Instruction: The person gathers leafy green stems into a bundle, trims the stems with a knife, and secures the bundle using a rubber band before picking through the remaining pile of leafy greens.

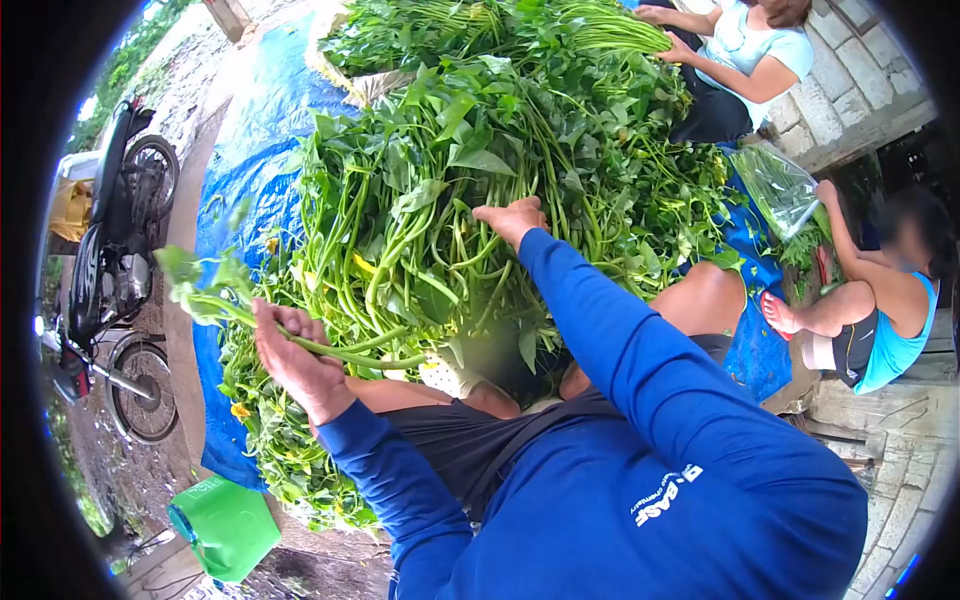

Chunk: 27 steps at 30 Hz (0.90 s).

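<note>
Several long green leafy stems (pixel 225 300) are in my left hand (pixel 298 362), their leaves pointing up and left and their cut ends toward my lap. My right hand (pixel 512 218) reaches onto the big pile of leafy green stems (pixel 460 150) in front of me. Its fingers are on or just above the stems, thumb side apart; whether it grips one is hard to make out. More stems and leaves lie below my left hand, beside my bent legs.
A blue tarp (pixel 240 180) lies under the pile. A motorcycle (pixel 110 260) stands at the left, a green container (pixel 225 528) at the lower left. One person (pixel 750 50) handles stems at the top right; another (pixel 890 290) sits at the right beside a clear plastic bag (pixel 775 190).
</note>
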Each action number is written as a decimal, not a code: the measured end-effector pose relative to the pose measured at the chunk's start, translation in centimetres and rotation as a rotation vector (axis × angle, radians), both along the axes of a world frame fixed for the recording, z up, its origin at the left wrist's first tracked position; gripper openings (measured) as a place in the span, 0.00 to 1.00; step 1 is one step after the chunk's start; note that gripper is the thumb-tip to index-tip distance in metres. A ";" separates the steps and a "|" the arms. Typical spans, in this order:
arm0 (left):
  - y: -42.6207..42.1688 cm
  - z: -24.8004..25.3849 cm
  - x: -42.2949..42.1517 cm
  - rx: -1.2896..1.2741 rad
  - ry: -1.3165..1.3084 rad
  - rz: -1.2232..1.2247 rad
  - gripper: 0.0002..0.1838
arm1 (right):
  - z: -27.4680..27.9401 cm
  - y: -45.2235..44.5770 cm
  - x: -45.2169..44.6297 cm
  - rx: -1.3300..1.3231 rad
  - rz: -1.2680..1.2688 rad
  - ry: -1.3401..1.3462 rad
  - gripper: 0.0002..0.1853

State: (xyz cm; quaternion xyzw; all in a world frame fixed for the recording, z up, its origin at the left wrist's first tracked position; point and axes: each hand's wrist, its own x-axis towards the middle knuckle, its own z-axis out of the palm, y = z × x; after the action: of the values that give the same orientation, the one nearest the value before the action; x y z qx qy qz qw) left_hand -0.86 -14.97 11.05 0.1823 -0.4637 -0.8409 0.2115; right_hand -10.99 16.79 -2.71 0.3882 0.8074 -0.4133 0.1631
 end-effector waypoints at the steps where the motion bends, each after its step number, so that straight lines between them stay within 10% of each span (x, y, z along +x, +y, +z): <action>1: 0.1 -0.7 0.1 0.027 -0.034 -0.001 0.17 | 0.0 -0.7 -0.2 0.029 0.016 -0.025 0.75; 21: -1.3 -1.8 -0.1 0.243 -0.075 -0.025 0.16 | -1.1 0.5 0.4 0.058 0.022 0.214 0.67; 27: -0.9 -1.5 -0.5 0.213 -0.112 -0.054 0.18 | 2.2 4.6 -0.4 -0.020 0.100 0.343 0.46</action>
State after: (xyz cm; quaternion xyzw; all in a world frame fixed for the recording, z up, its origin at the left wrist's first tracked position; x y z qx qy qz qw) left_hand -1.34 -15.84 9.59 0.2380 -0.3876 -0.8792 0.1420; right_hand -11.43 21.44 -0.48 0.2699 0.8374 -0.4729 0.0472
